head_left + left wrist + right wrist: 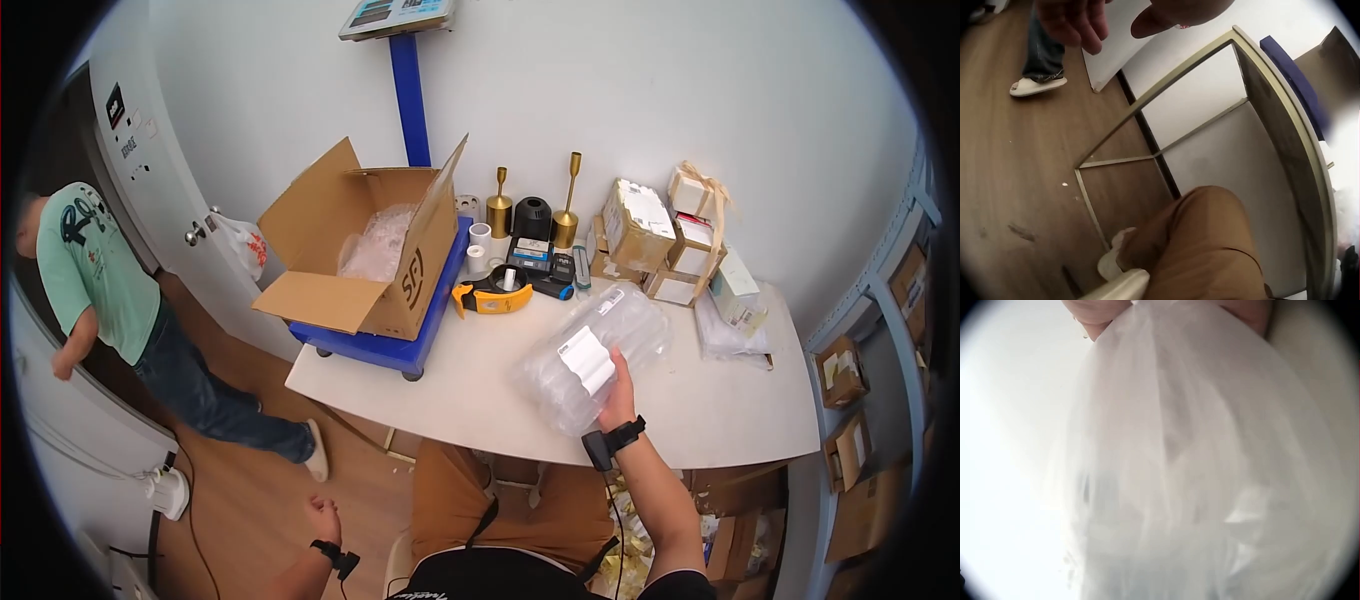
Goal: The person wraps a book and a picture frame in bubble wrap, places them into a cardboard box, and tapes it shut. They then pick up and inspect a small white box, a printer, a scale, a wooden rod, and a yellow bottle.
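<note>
My right hand (619,398) grips the near side of a clear plastic-wrapped package (632,322) over the table's right half. White labels (587,362) lie on the package's upper face. Up close in the right wrist view, the clear plastic (1166,481) fills most of the picture, with fingers and thumb on either side of its top. Off the table's left front, my left hand (322,520) hangs low above the floor, fingers loosely bent and holding nothing. In the left wrist view its fingers (1079,25) and thumb stand apart.
An open cardboard box (410,285) with plastic wrap inside stands on a blue platform scale (345,345). Yellow-black tape dispenser (495,298), gold candle holders (564,228) and small boxes (640,225) line the back. Another person (120,290) is at the left; shelves (885,300) stand right.
</note>
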A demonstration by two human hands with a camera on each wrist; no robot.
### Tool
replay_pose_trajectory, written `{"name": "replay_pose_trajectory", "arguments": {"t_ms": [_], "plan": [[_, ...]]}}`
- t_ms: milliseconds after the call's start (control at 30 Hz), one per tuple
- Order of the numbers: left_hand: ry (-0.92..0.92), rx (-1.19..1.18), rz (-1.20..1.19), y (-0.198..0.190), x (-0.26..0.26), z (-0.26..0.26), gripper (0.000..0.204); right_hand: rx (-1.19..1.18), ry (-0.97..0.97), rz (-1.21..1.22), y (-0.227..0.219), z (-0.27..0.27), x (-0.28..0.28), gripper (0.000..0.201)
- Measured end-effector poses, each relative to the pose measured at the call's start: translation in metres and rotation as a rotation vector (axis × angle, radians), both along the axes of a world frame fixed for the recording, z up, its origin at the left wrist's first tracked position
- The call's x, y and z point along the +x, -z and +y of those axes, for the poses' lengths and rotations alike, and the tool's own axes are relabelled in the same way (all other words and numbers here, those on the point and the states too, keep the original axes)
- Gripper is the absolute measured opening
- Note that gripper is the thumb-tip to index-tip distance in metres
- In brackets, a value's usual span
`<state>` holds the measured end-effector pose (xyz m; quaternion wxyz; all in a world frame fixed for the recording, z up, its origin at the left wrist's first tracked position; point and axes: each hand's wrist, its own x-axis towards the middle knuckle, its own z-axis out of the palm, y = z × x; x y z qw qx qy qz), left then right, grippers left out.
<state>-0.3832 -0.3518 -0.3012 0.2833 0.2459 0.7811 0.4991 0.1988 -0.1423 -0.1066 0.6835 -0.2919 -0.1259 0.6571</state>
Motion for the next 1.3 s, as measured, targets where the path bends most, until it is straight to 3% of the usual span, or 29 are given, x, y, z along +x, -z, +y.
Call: {"name": "replay_pose_trajectory", "arguments": {"t_ms": [33,100,167,333,467,533,1167,1233,1300], "plan": [[-0.014,0.056,0.156,0.020,-0.020,-0.014,0.052,0.001,0.034,-0.002,0.010,0.004,0.003,0.045],[-0.323,0.040,0.166,0.051,-0.054,-0.036,0.069,-0.007,0.051,-0.051,0.019,0.004,0.003,0.049],[-0.585,-0.048,-0.002,0.027,-0.042,-0.060,0.067,-0.023,0.070,-0.100,0.022,0.003,0.002,0.055],[-0.553,-0.084,-0.028,0.015,-0.049,-0.046,0.065,-0.010,0.111,-0.106,0.024,0.002,0.001,0.052],[-0.548,-0.139,-0.056,0.014,-0.061,-0.056,0.063,-0.008,0.126,-0.116,0.023,0.000,0.001,0.052],[-0.558,-0.160,-0.072,0.013,-0.069,-0.065,0.062,0.000,0.132,-0.002,0.018,-0.002,-0.002,0.046],[-0.570,-0.400,-0.216,0.021,-0.134,-0.102,0.055,0.010,0.198,-0.044,0.016,-0.004,-0.005,0.048],[-0.575,-0.433,-0.223,0.002,-0.127,-0.099,0.054,-0.006,0.170,-0.035,0.012,-0.006,-0.006,0.047],[-0.229,-0.064,0.187,0.000,-0.074,-0.038,0.048,-0.018,0.152,-0.089,0.012,-0.007,-0.006,0.050]]}}
